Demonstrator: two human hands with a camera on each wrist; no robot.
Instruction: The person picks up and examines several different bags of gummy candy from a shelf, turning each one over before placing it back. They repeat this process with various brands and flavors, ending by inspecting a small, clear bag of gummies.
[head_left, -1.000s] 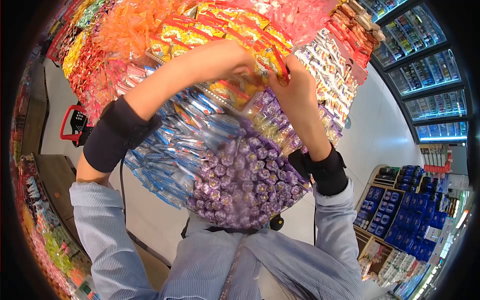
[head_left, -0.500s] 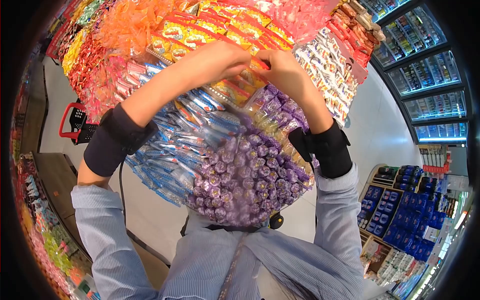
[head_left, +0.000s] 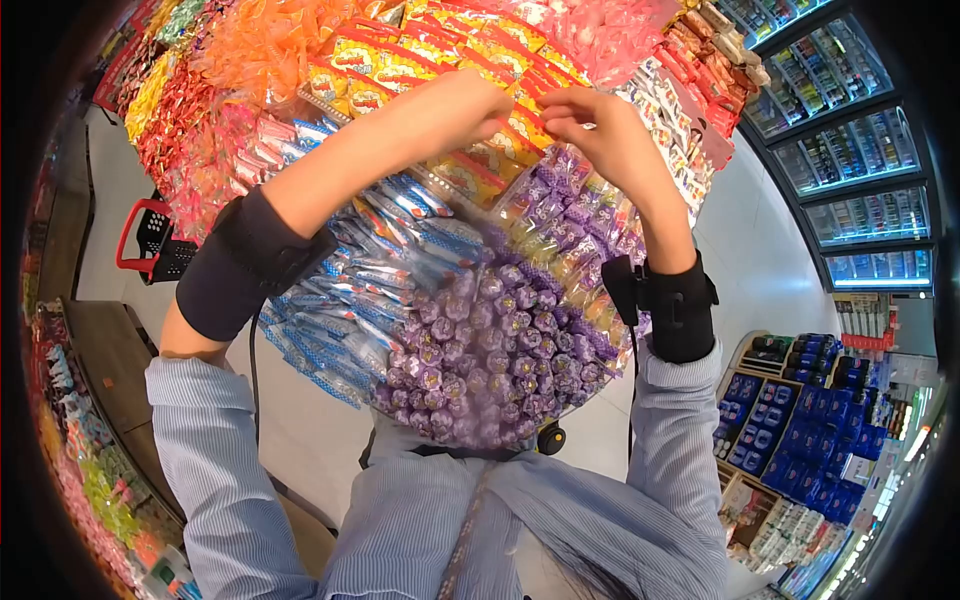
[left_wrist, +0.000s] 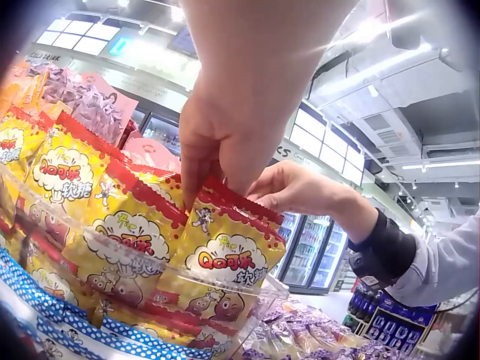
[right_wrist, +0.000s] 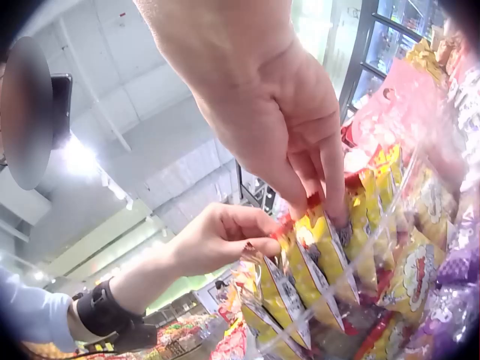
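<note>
Yellow gummy candy bags with red top edges stand in rows in a clear bin. At the bag tops, my left hand pinches one by its red upper edge between thumb and fingers. Close beside it, my right hand reaches down with fingers fairly straight, thumb and forefinger spread apart. In the right wrist view, its fingertips dip behind a yellow bag while the thumb touches the front. Bags hide some fingertips.
Blue-and-white wrapped sweets and purple lollipops fill the near sections. Orange-wrapped candy lies at the far left. A red-handled basket stands left, and drink fridges line the right.
The bag lifted between both hands a second ago is back down among the rows. My right hand has shifted slightly right, its fingers spreading; the left stays over the bags.
</note>
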